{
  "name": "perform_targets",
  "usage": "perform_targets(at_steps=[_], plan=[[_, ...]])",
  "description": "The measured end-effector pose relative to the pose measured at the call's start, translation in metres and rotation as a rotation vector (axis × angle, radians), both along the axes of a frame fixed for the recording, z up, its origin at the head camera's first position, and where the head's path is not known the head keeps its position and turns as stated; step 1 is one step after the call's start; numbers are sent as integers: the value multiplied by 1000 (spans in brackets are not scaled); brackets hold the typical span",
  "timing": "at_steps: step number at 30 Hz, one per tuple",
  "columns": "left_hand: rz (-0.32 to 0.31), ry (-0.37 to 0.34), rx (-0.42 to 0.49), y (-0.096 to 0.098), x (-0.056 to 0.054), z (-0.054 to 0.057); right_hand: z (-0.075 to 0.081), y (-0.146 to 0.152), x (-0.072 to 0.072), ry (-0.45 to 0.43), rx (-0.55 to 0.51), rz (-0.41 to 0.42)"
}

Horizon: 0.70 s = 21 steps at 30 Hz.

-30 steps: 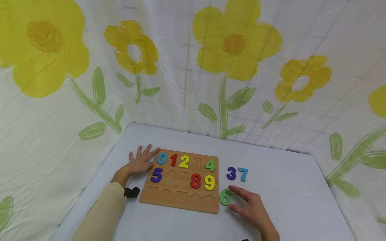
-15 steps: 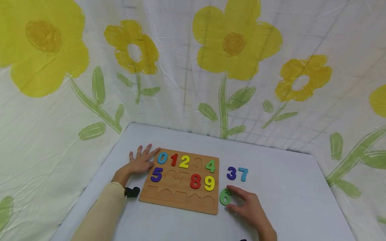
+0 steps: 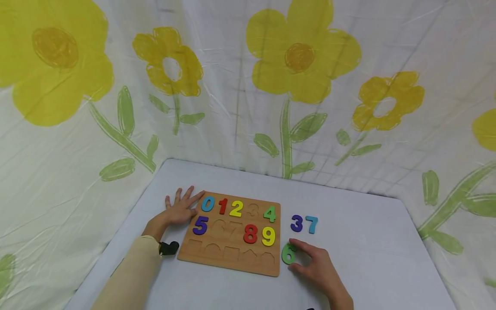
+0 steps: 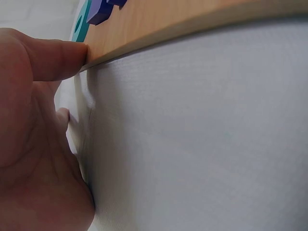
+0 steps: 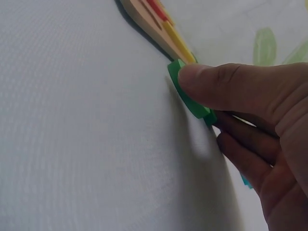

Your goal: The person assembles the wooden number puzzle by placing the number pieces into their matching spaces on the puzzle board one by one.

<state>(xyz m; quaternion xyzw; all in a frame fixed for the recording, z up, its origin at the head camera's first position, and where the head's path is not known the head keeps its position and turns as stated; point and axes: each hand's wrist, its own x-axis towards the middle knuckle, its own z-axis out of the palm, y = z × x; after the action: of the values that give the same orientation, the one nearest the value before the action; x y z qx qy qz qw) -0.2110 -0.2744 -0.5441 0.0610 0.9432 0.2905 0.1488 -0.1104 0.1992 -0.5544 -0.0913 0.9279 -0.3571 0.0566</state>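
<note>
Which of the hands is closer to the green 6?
Right: the right hand pinches the green 6 between thumb and finger. The left hand is farther off, touching the left edge of the wooden board.

The green 6 (image 3: 284, 252), a thick cut-out digit, sits just off the board's right edge, between three and four o'clock from its centre, reading upright with its top near twelve and pinched by its edges. The board (image 3: 228, 241), tan wood and rectangular with rounded corners, lies flat, its right end dipping slightly past three o'clock, the hollows for 3, 6 and 7 uncovered.
</note>
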Motion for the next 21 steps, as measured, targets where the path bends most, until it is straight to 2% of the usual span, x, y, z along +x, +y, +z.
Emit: perform_targets(at_steps=[8,21], plan=[[1,3,-14,1,1,2,1,-4,1,18,13,-19],[-3,16,32,-1,1,0,-2,-5,2,47,15,-28]])
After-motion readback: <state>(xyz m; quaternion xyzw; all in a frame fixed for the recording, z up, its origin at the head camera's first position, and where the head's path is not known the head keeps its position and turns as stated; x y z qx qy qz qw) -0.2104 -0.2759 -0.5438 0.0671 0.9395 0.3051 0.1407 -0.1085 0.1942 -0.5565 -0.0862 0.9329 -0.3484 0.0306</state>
